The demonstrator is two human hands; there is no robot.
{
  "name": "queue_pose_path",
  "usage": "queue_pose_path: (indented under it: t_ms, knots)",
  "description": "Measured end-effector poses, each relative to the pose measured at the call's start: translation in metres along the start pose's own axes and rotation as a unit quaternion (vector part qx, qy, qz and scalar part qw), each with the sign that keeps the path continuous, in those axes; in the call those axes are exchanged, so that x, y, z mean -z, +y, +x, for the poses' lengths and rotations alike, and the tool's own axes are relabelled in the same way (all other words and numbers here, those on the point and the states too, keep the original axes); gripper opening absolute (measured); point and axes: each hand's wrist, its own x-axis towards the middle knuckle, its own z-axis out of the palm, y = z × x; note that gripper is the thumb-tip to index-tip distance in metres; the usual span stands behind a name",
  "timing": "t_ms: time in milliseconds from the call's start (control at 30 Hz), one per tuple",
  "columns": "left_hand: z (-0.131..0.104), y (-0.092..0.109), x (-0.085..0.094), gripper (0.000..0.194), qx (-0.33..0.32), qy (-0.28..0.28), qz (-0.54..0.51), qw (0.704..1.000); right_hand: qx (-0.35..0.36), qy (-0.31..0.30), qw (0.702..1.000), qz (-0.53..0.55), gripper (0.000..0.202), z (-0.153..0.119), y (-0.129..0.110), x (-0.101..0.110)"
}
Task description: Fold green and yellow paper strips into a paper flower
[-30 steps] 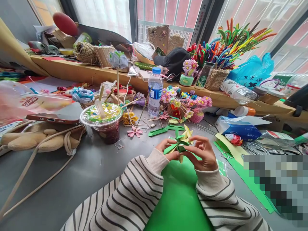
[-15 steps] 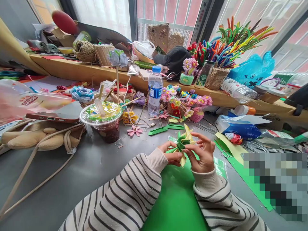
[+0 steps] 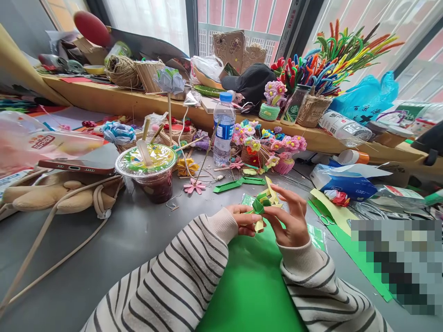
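Note:
A small folded paper piece in green and yellow (image 3: 260, 204) is held up between both hands, over the green sheet (image 3: 254, 281). My left hand (image 3: 245, 220) pinches it from the left, the fingers closed around its lower side. The thumb and index finger of my right hand (image 3: 290, 216) grip its right side, while the other fingers are raised. Behind it, folded green paper strips (image 3: 228, 186) lie on the grey table (image 3: 138, 258). A pink paper flower (image 3: 194, 186) rests to their left.
A lidded drink cup (image 3: 148, 170) stands at the left, near a phone (image 3: 81, 164). Further back are a water bottle (image 3: 224, 133) and crafted flowers (image 3: 268, 143). Scissors (image 3: 326, 219) and a blue tissue pack (image 3: 346, 182) lie on the right.
The folded piece has turned slightly in my fingers, and its yellow lower tip is less exposed. My left hand has shifted a little to the left. Both hands still grip the piece.

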Motion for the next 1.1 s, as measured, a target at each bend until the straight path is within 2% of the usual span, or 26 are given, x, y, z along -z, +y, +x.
queue_pose_path:
  t_ms: [233, 500, 667, 767, 900, 1000, 1100]
  knots:
    - [0.004, -0.007, 0.000, 0.036, -0.057, 0.013, -0.012, 0.998, -0.026, 0.012, 1.000, 0.001, 0.010, -0.003, -0.004, -0.001]
    - [0.007, -0.011, 0.000, 0.044, -0.126, 0.082, 0.046, 0.988, -0.077, -0.018, 0.995, 0.060, 0.012, -0.005, -0.004, -0.004]
    - [0.006, -0.013, -0.005, 0.040, -0.218, 0.170, 0.144, 0.950, -0.140, -0.047, 0.983, 0.111, 0.015, -0.003, -0.011, -0.004]
    - [0.004, -0.014, -0.008, 0.033, -0.254, 0.182, 0.216, 0.925, -0.165, -0.026, 0.980, 0.110, 0.007, -0.003, -0.012, -0.004]
    - [0.004, -0.019, -0.009, 0.031, -0.279, 0.200, 0.301, 0.890, -0.162, 0.023, 0.984, 0.066, 0.004, -0.004, -0.013, -0.005]
    - [0.006, -0.022, -0.008, 0.032, -0.308, 0.204, 0.321, 0.872, -0.153, 0.046, 0.986, 0.043, 0.005, -0.004, -0.015, -0.006]
    - [0.008, -0.025, -0.008, 0.033, -0.316, 0.212, 0.316, 0.869, -0.150, 0.058, 0.987, 0.025, 0.005, -0.003, -0.018, -0.007]
